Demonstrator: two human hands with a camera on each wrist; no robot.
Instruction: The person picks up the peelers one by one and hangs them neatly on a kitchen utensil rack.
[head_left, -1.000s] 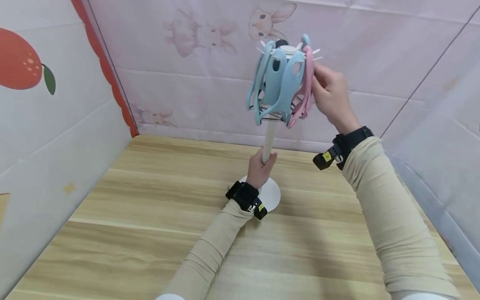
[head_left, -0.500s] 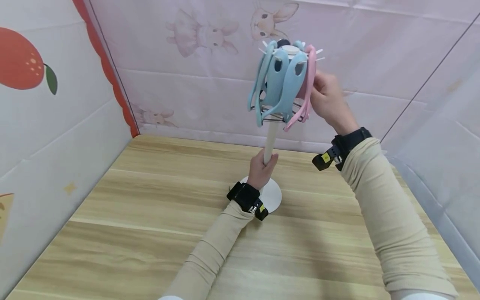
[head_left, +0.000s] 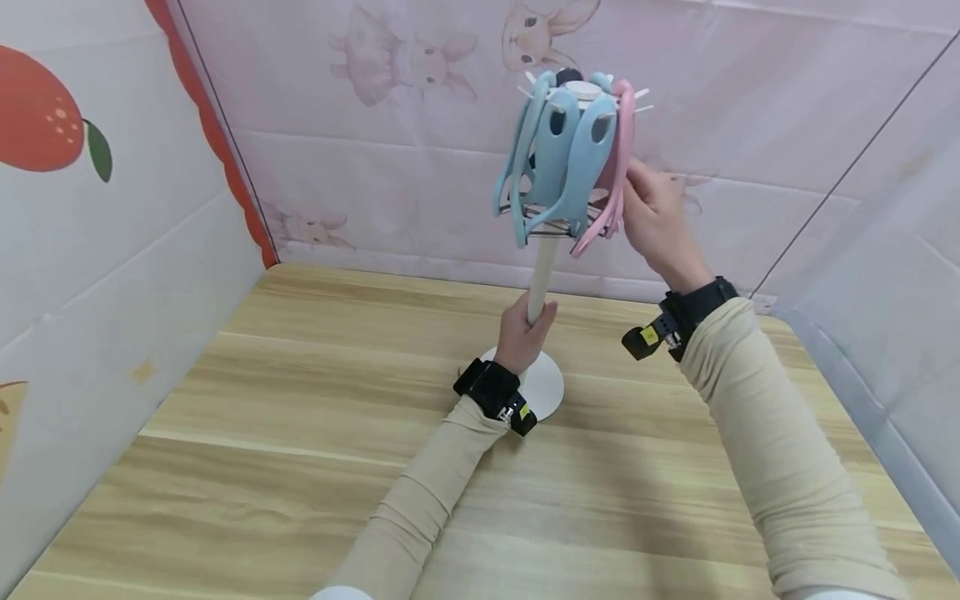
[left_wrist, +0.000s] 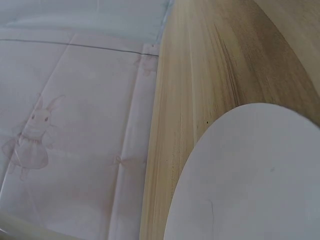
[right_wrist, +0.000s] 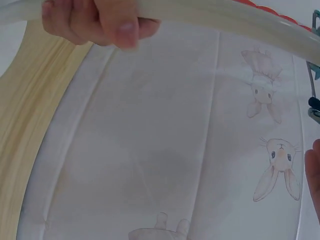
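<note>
A white display stand has a round base (head_left: 546, 392), an upright pole (head_left: 542, 271) and a head with several short white prongs. Around that head hang several light blue plastic pieces (head_left: 553, 154), each with a hole near its top; their exact kind is unclear. Pink plastic pieces (head_left: 624, 158) hang at the right side. My left hand (head_left: 519, 337) grips the lower pole, and its curled fingers show in the right wrist view. My right hand (head_left: 660, 221) is at the pink pieces' outer edge, seemingly pinching one; its fingertips are partly hidden behind the pink plastic.
The stand is on a wood-grain table (head_left: 300, 375). Close behind it rises a pink wall sheet (head_left: 375, 200) with rabbit drawings, and pale wall sheets flank both sides. Thin dark metal wires (head_left: 551, 233) ring the lower ends of the hanging pieces.
My right hand has slid downward along the pink pieces, which have shifted and show more edge-on. The rightmost blue piece sits slightly differently. My left hand keeps its grip on the pole.
</note>
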